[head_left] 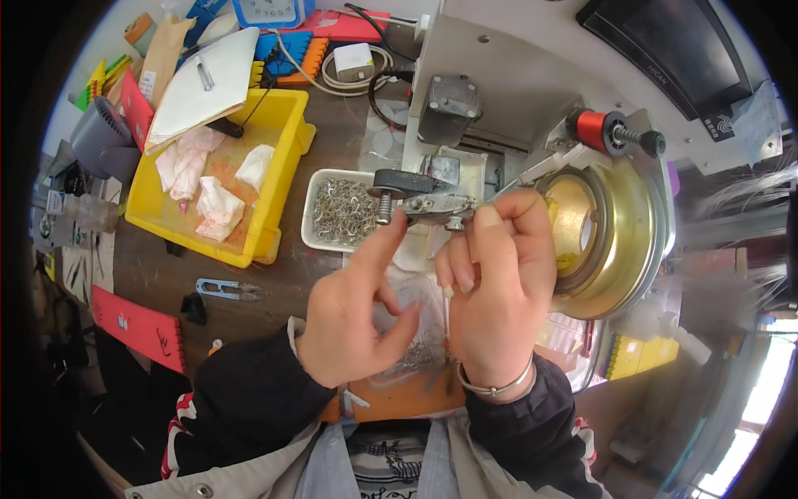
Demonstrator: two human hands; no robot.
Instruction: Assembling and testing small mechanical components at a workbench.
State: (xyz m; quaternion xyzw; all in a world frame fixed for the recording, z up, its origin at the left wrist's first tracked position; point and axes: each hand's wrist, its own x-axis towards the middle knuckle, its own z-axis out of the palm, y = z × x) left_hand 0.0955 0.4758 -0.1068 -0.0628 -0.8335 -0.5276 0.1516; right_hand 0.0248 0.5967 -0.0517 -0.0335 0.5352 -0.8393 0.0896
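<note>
My left hand [353,312] reaches up with its index finger stretched out, the tip touching or very near the metal clamp head [436,206] of the machine. Its thumb stands apart from the other fingers, and nothing shows in this hand. On the clamp's other side, my right hand [503,287] is closed, thumb and index finger pinched beside the clamp's small knob [454,224]. Whatever sits in that pinch is too small or hidden to make out. Just left of the clamp, a white tray [312,237] holds many small metal hooks.
A spool of red thread [588,129] and a brass-coloured wheel [619,241] are on the machine at right. At left stands a yellow bin [287,137] with crumpled tissues and a notebook [195,91]. Blue thread snips [218,288] and a red board [137,326] lie nearer me.
</note>
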